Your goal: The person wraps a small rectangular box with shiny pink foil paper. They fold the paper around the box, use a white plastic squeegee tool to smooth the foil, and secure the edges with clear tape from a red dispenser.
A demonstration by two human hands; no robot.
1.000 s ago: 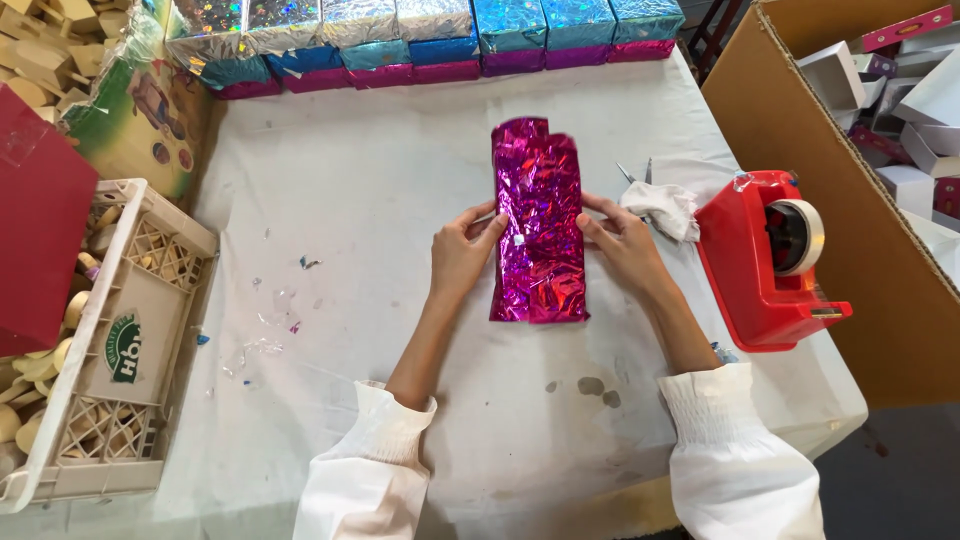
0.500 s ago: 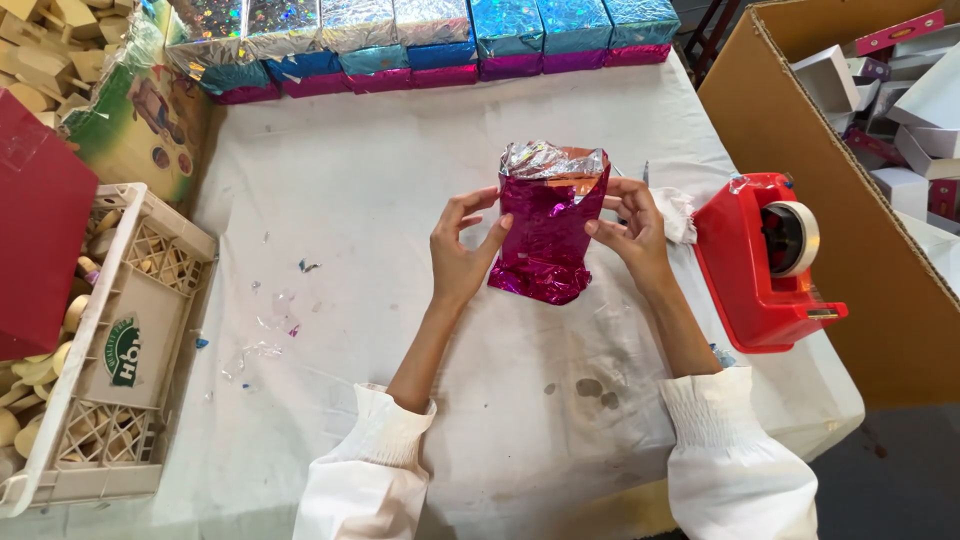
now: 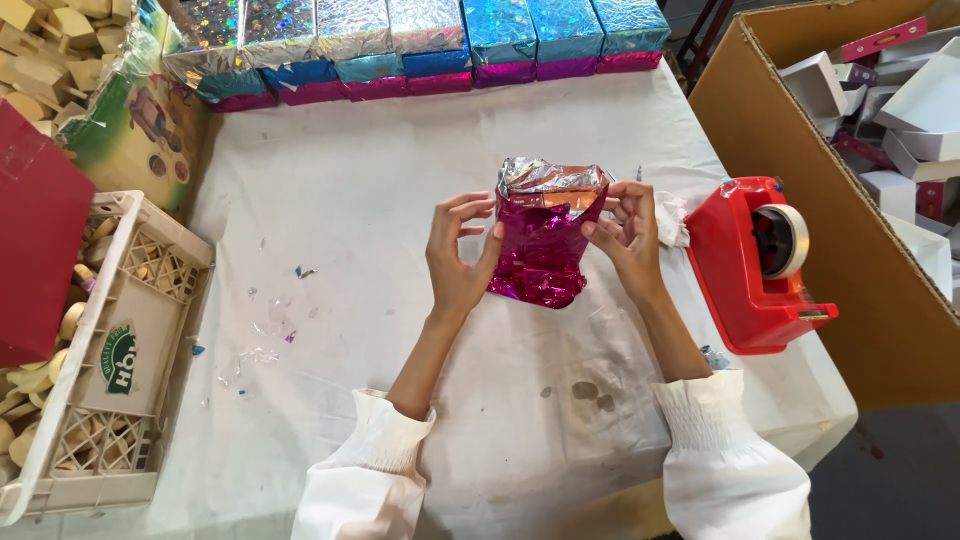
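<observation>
Magenta foil-wrapped box [image 3: 542, 245], one, held upright off the white-covered table [image 3: 400, 170] near its middle, silver inner side of the foil showing at the open top. Left hand [image 3: 458, 262] pressed on the box's left side, thumb on the front face, fingers curled at the upper left edge. Right hand [image 3: 627, 238] clamped on the right side, fingertips pinching the foil flap at the top right corner. Both hands closed on the one box, two white cuffed sleeves below.

One red tape dispenser [image 3: 760, 265] just right of the right hand, one roll of tape on it. Some white crumpled material between that hand and the dispenser, cannot tell what.

Back edge of the table: row of wrapped boxes [image 3: 420, 45], about seven stacks side by side, silver or blue foil on top, blue or magenta under; exact count unclear at the left end.

One beige plastic crate [image 3: 110, 350] at left. One big cardboard carton [image 3: 850, 200] at right holding several white boxes. Wooden blocks top left, too many to count. Foil scraps on the cloth.
</observation>
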